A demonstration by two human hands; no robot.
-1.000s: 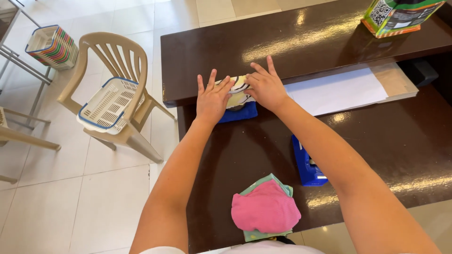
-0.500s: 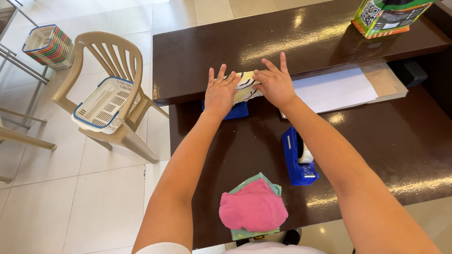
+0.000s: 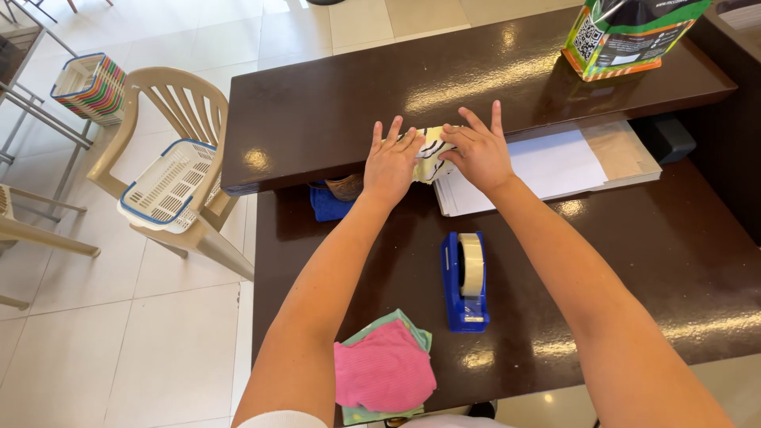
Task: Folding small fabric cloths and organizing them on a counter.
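Left hand [image 3: 392,162] and right hand [image 3: 479,150] lie flat, fingers spread, pressing a striped folded cloth [image 3: 430,150] on the dark counter [image 3: 317,111]; neither grips it. Blue tape dispenser [image 3: 464,281] sits near, pink cloth [image 3: 382,372] beside it.

Bare forearms; ringless hands; left hand [image 3: 391,162], right hand [image 3: 478,150]; white garment at shoulder.

Dark brown counter [image 3: 555,261] with a glossy, polished finish that throws bright glare. On it lie soft pink and green folded cloths [image 3: 383,372], a smooth blue plastic tape dispenser [image 3: 464,281] (its roll looks shiny) and matt white paper sheets [image 3: 547,168]. Beside it, a beige plastic chair [image 3: 170,135] stands on smooth, pale floor tiles [image 3: 119,349].
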